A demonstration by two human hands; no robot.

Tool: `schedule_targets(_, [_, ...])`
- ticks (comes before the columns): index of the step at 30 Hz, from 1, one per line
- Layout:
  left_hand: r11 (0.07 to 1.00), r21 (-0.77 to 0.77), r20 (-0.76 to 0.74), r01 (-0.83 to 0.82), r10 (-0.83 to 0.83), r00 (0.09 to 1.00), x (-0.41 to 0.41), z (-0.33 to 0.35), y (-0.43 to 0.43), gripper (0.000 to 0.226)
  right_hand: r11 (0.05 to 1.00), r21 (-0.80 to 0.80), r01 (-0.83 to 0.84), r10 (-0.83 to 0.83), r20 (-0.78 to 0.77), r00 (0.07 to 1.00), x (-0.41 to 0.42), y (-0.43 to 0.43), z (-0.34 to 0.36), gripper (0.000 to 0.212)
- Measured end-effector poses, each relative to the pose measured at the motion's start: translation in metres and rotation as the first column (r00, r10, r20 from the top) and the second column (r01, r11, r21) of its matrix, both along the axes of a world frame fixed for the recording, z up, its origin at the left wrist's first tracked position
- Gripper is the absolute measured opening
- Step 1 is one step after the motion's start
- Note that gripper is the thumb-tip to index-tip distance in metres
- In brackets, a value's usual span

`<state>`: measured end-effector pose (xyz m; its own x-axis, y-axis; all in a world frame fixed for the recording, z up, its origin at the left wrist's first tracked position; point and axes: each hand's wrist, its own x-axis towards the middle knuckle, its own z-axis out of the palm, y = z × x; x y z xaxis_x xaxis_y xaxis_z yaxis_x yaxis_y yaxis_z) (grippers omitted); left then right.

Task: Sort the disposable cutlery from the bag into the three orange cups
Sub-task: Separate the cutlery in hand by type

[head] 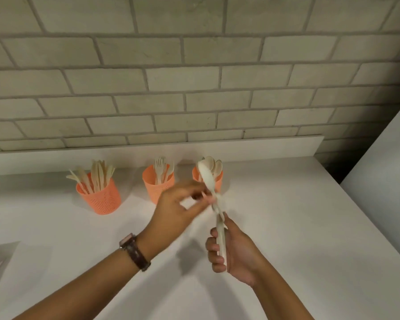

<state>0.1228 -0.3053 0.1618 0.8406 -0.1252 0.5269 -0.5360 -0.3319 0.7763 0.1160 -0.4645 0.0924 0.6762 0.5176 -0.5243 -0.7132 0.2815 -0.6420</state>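
The right hand (236, 252) has its fingers curled tight round the handles of a bundle of cutlery (221, 243), pale and held nearly upright above the tabletop (286, 215). Just above it, the left hand (178, 206) pinches a spoon (207, 179) low on its handle. The fingertips are blurred, so the exact grip is hard to read. The spoon's bowl points up and overlaps the right cup (218, 182) in the view. A dark-strapped watch (135, 251) sits on the left wrist.

Beyond the hands, three orange cups stand in a row near the back of the tabletop. The left cup (99, 197) holds knives (97, 174), the middle cup (155, 188) holds forks (159, 166), and the right cup holds spoons (215, 167). A pale brick wall (194, 77) rises behind them.
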Motion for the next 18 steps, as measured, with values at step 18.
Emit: schedule_targets(18, [0.899, 0.118, -0.431, -0.422, 0.429, 0.794, 0.103, -0.075, -0.010, 0.035, 0.914, 0.019, 0.406, -0.398, 0.237, 0.886, 0.005, -0.025, -0.005, 0.033])
